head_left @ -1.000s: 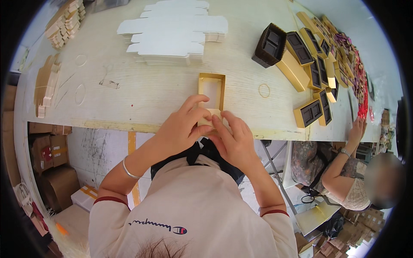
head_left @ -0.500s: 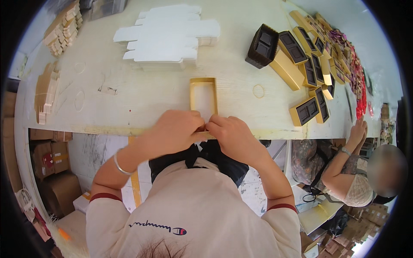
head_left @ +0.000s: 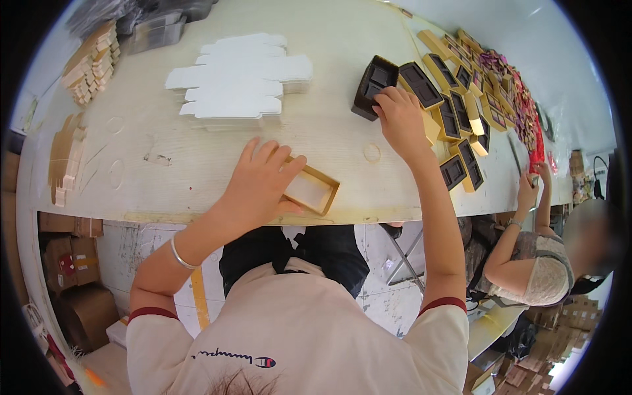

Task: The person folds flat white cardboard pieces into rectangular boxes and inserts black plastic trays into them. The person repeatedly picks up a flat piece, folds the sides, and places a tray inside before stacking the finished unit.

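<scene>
My left hand [head_left: 259, 182] lies over the left part of a shallow gold box tray [head_left: 315, 191] with a white inside, near the table's front edge, and holds it down. My right hand [head_left: 399, 115] reaches far forward. Its fingers grip the top one of a stack of dark brown plastic inserts [head_left: 372, 84]. To the right of that hand runs a row of gold boxes [head_left: 461, 118] with dark inserts in them.
A stack of flat white die-cut cartons [head_left: 237, 79] lies at the table's middle back. Small gold pieces [head_left: 92, 62] are piled at the far left. Another person [head_left: 533, 263] sits at the right end of the pale wooden table [head_left: 131, 191]. Cardboard boxes [head_left: 66, 276] stand under it.
Both hands were together on the gold tray at the table's edge. Now my right hand has left it and gone forward to the dark inserts; the tray lies turned at an angle under my left hand.
</scene>
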A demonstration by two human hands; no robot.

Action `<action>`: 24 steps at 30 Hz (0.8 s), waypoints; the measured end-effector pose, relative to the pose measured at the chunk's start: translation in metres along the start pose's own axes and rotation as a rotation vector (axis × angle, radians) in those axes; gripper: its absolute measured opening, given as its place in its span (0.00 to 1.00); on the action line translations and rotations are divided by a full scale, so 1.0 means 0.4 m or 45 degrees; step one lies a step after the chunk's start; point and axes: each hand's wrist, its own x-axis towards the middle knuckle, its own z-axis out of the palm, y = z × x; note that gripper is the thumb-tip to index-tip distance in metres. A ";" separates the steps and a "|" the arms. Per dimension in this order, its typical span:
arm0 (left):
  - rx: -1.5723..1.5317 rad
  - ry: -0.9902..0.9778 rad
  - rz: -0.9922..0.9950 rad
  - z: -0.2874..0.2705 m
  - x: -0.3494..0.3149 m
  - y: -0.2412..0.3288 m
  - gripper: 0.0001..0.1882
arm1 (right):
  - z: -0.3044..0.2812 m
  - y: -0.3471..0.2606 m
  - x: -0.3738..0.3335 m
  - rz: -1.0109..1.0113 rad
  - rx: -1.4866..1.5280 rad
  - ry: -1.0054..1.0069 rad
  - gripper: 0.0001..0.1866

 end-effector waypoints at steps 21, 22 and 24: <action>-0.464 0.155 -0.270 0.031 -0.058 -0.009 0.43 | -0.152 -0.177 -0.183 1.188 2.360 -0.487 0.12; -0.477 0.158 -0.237 0.034 -0.055 -0.012 0.43 | -0.148 -0.170 -0.186 1.249 2.343 -0.596 0.13; -0.492 0.162 -0.175 0.037 -0.052 -0.020 0.43 | -0.143 -0.168 -0.173 1.359 2.311 -0.816 0.14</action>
